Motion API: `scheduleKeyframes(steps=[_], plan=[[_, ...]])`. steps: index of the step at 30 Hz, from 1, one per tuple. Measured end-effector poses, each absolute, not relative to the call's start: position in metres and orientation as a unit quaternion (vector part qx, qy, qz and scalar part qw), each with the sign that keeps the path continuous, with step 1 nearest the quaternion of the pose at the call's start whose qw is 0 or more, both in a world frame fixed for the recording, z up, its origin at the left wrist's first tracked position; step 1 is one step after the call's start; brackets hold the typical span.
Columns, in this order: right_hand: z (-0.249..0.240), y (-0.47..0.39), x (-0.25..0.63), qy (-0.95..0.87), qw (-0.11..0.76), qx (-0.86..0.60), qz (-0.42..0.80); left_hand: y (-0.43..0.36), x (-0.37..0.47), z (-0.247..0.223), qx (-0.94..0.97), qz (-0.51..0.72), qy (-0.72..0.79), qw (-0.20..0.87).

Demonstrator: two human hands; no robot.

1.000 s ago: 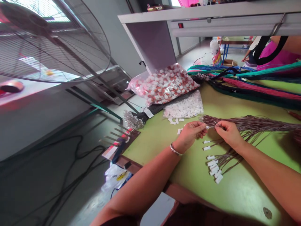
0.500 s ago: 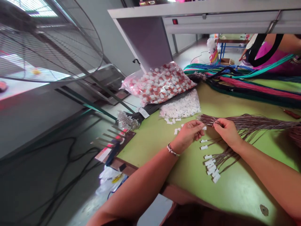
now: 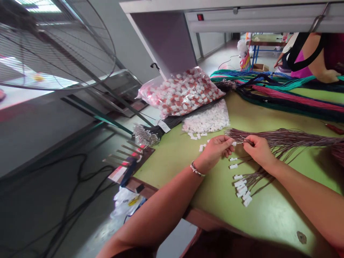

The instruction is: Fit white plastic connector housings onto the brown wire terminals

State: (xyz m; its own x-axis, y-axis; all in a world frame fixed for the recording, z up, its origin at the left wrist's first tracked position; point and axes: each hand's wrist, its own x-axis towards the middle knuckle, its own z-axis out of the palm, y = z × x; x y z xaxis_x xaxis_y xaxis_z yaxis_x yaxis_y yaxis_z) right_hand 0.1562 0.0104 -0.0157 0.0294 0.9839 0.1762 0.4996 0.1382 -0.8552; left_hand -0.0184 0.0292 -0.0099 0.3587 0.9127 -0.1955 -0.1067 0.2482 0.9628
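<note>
Between thumb and fingers, my left hand (image 3: 219,148) pinches a small white connector housing (image 3: 234,143). Facing it, my right hand (image 3: 257,150) is closed on a thin brown wire, whose tip points at the housing; whether the tip sits inside I cannot tell. Behind my hands lies a bundle of brown wires (image 3: 290,138) with bare metal ends. Nearer me, several brown wires with white housings on their ends (image 3: 242,188) lie in a cluster, and two more housings (image 3: 233,166) lie just below my left hand. Loose white housings (image 3: 201,147) are scattered left of it.
A bag of white-and-orange parts (image 3: 185,93) and a bag of white housings (image 3: 206,118) lie at the back of the green table (image 3: 166,165). Black wires (image 3: 146,135), coloured wires (image 3: 290,96), a pronged rack (image 3: 129,156) and a fan (image 3: 56,46) surround it. Another person's hand (image 3: 329,76) touches the coloured wires.
The wire in my right hand and the housing in my left now line up closely. The other person's hand has come down to the coloured wires. The view has shifted slightly.
</note>
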Motion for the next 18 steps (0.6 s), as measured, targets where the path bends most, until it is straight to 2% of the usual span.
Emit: scheduleKeyframes(steps=[10, 18], plan=[[-0.023, 0.01, 0.157, -0.672, 0.383, -0.57, 0.277, 0.029, -0.011, -0.02, 0.532, 0.385, 0.438, 0.615], [-0.016, 0.01, 0.157, -0.67, 0.393, -0.546, 0.312, 0.028, -0.007, -0.02, 0.468, 0.372, 0.406, 0.692]])
